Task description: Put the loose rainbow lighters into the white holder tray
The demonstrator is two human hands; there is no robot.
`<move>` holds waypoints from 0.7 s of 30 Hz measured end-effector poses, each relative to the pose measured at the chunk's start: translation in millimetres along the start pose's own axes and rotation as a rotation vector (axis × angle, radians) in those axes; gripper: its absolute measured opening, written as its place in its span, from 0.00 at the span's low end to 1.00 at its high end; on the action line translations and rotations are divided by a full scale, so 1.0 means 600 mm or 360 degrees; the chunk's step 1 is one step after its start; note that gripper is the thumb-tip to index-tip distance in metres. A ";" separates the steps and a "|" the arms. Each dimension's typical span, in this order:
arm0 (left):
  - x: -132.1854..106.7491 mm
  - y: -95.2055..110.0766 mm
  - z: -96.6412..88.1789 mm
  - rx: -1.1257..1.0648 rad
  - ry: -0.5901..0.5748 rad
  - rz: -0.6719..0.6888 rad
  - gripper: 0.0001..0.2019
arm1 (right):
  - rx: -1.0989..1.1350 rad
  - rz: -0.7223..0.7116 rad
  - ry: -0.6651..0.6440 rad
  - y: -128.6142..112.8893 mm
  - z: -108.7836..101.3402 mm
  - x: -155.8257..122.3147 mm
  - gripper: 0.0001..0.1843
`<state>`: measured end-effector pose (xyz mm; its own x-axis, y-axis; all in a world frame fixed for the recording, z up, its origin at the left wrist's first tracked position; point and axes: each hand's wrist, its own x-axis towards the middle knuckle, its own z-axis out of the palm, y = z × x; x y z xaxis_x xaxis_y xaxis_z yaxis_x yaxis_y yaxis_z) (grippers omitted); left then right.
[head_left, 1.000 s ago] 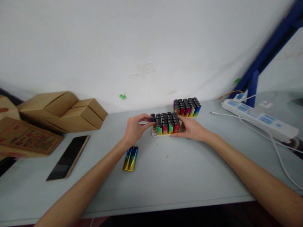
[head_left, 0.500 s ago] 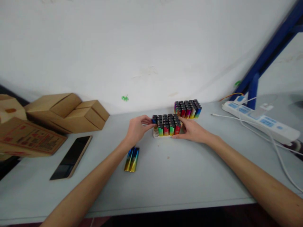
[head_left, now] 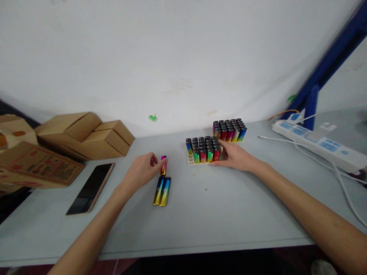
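Pinching rainbow lighter (head_left: 163, 165) in left grip (head_left: 142, 170) | right grip (head_left: 233, 156) loosely spread against lighter tray (head_left: 204, 149)

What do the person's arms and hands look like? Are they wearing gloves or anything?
No gloves. Both the left hand and the right hand are bare, and both forearms are bare too, with no sleeves in view. No watch, ring or bracelet shows on either wrist or hand.
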<state>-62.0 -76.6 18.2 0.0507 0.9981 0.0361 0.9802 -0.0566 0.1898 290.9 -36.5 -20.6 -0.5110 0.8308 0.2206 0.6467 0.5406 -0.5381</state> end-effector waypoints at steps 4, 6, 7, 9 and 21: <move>0.016 0.006 0.025 0.0088 -0.0071 -0.0019 0.21 | 0.0004 0.0014 0.0005 -0.005 -0.001 -0.001 0.39; 0.030 0.010 0.029 0.0060 -0.0087 -0.0005 0.18 | -0.0009 0.0016 -0.0005 -0.006 -0.002 -0.001 0.38; 0.036 0.013 0.029 0.0020 -0.0086 0.0010 0.17 | -0.0012 0.0016 -0.0008 -0.006 -0.002 -0.001 0.38; 0.044 0.021 0.025 -0.0102 -0.0046 0.0068 0.17 | -0.0011 0.0010 -0.0002 -0.005 -0.002 -0.001 0.38; -0.001 0.088 0.028 -0.1915 -0.0049 0.0142 0.19 | 0.0003 -0.0005 -0.0006 -0.007 -0.004 0.000 0.37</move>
<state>-7.1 -79.8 11.6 0.1297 0.9887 0.0757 0.1679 -0.0971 0.9810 289.1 -38.4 -16.4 -0.5151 0.8287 0.2189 0.6442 0.5428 -0.5389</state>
